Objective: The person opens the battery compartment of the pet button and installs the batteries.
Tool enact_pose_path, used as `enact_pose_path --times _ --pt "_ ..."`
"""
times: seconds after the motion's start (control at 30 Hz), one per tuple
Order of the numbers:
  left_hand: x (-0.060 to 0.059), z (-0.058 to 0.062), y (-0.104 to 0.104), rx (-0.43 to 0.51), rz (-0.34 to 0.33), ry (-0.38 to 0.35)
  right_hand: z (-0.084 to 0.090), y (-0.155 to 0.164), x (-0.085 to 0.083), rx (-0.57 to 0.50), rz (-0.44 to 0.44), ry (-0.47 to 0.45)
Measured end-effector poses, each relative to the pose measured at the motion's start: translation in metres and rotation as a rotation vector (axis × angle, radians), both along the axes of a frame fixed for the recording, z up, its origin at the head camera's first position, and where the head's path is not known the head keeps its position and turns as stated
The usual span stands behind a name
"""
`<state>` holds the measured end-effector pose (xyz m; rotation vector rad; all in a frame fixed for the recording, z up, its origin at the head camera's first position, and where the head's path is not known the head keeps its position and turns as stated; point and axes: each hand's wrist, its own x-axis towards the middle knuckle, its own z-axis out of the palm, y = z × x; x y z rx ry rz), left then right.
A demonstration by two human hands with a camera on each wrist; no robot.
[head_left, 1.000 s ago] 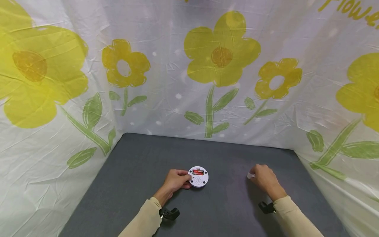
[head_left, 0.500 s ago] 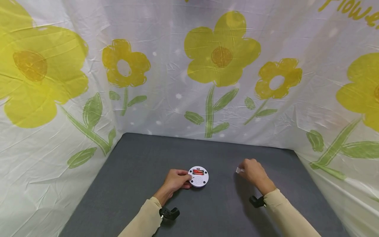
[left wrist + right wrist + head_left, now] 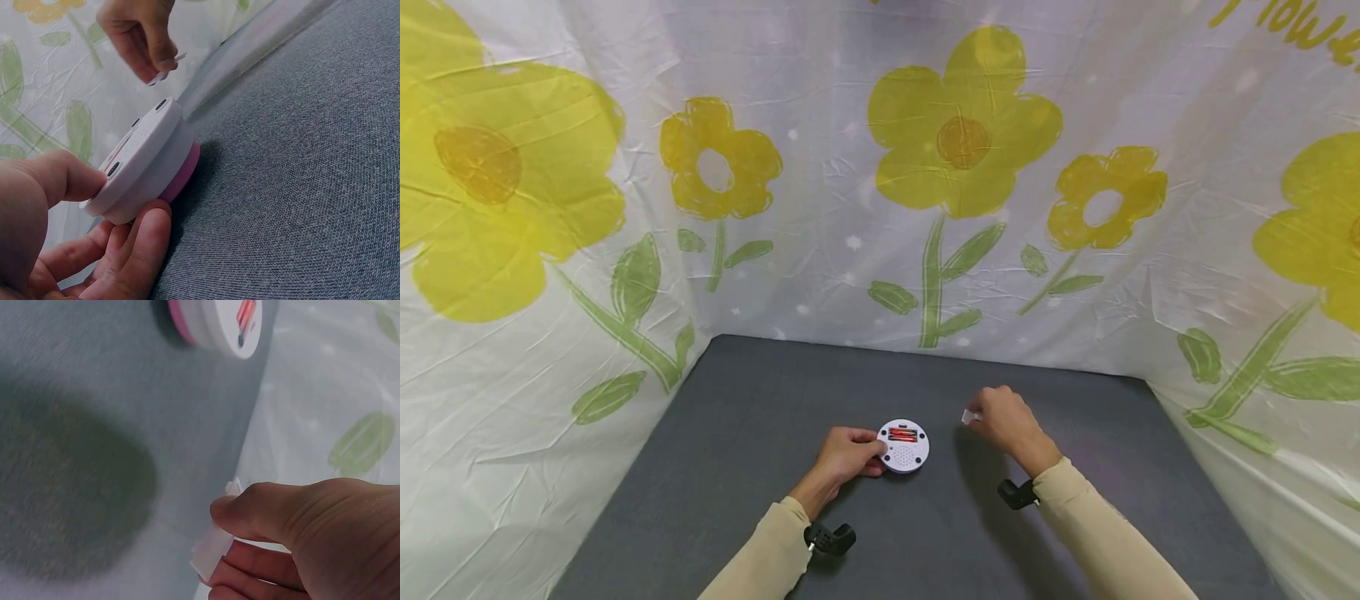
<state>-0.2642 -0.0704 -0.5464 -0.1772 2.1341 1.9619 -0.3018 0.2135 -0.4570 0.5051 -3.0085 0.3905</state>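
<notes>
Left hand grips the round device, steadying it on the table; right hand pinches a small white cover above it.

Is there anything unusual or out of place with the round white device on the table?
Yes. The round white device lies back side up with its battery compartment uncovered, batteries showing. The right hand pinches a small white piece off to its side.
</notes>
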Motion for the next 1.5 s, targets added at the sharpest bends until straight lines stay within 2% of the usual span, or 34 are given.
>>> enact_pose_path --times 0.43,0.83,1.2,1.5 --pt "-0.001 0.002 0.001 0.012 -0.007 0.006 0.002 -0.040 -0.005 0.004 0.043 0.018" --pt "0.001 0.001 -0.001 0.006 -0.009 0.006 -0.001 -0.069 -0.003 -0.016 0.122 0.031" --pt "0.002 0.003 -0.001 -0.010 -0.005 0.010 0.001 -0.088 0.001 -0.012 0.160 0.000" --pt "0.001 -0.001 -0.001 0.002 -0.003 0.014 -0.006 -0.097 0.005 -0.024 0.191 -0.003"
